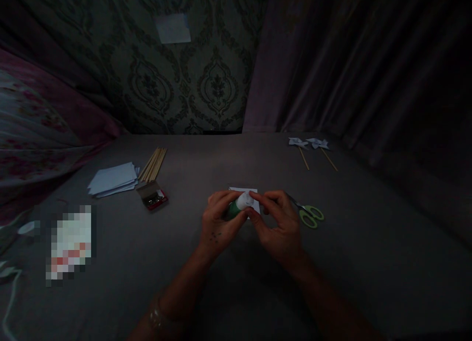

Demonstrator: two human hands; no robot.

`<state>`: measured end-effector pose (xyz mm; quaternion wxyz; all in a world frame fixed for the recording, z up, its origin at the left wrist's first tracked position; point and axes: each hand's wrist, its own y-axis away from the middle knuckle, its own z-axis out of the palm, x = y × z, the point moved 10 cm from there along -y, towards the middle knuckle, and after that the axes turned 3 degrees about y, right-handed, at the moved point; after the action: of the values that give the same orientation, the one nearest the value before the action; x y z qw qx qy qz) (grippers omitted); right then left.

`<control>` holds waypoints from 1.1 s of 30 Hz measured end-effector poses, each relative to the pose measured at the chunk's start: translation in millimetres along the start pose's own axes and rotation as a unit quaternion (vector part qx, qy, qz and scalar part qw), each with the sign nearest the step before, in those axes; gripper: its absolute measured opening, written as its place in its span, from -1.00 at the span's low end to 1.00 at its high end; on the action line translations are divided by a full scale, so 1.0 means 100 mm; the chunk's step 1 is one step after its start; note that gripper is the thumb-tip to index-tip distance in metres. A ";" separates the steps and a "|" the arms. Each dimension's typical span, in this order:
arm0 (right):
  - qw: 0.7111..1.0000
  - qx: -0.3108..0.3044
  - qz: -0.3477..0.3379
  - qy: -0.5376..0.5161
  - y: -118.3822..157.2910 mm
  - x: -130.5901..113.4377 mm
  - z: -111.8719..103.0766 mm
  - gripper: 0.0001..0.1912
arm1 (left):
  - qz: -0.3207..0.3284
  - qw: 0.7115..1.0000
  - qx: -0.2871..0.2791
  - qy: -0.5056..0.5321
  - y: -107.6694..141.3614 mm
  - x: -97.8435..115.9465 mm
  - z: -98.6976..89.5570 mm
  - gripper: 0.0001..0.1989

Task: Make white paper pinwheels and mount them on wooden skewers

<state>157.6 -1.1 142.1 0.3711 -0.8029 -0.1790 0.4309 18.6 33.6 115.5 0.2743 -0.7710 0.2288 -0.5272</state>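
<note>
A small green bottle (pixel 233 210) with a white top (pixel 245 200) is held near the middle of the table. My left hand (pixel 220 222) is wrapped round its green body. The thumb and forefinger of my right hand (pixel 279 224) are at the white top, on its right side. Beneath the bottle lies a white piece of paper (pixel 255 210), partly covered by the hands. Scissors with green handles (pixel 309 216) rest just right of my right hand, their blades partly hidden behind it.
At the left are a stack of white paper (pixel 113 179), several wooden sticks (pixel 154 165), an open red box (pixel 153 198) with small metal pieces and a blurred packet (pixel 72 240). Two paper pinwheels (pixel 298 143) on sticks lie back right.
</note>
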 end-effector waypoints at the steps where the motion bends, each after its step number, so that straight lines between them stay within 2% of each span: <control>1: 1.000 0.004 -0.007 0.008 0.00 -0.01 0.00 -0.71 | 0.008 1.000 0.001 -0.010 0.00 0.02 0.00 -0.75; 8: 0.997 0.018 -0.067 0.033 -0.01 -0.10 -0.03 -0.72 | 0.032 0.998 -0.003 -0.044 0.00 0.10 -0.01 -0.76; 17: 0.997 -0.002 -0.075 0.034 0.01 -0.07 0.00 -0.75 | 0.052 0.997 -0.012 -0.064 -0.01 0.16 -0.02 -0.77; 24: 0.997 0.015 -0.077 0.026 -0.01 -0.09 -0.04 -0.76 | 0.039 0.997 -0.012 -0.071 0.00 0.14 -0.02 -0.78; 28: 0.995 0.020 -0.081 0.058 -0.01 -0.13 -0.06 -0.80 | 0.039 0.997 -0.004 -0.062 -0.02 0.15 -0.03 -0.78; 33: 0.993 0.044 -0.082 0.075 0.04 -0.22 -0.17 -0.83 | 0.007 1.000 0.004 -0.008 -0.01 0.08 -0.03 -0.74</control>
<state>159.2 -24.4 157.3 0.4529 -0.7981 -0.1969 0.3451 18.6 28.9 123.0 0.2828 -0.7723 0.2300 -0.5202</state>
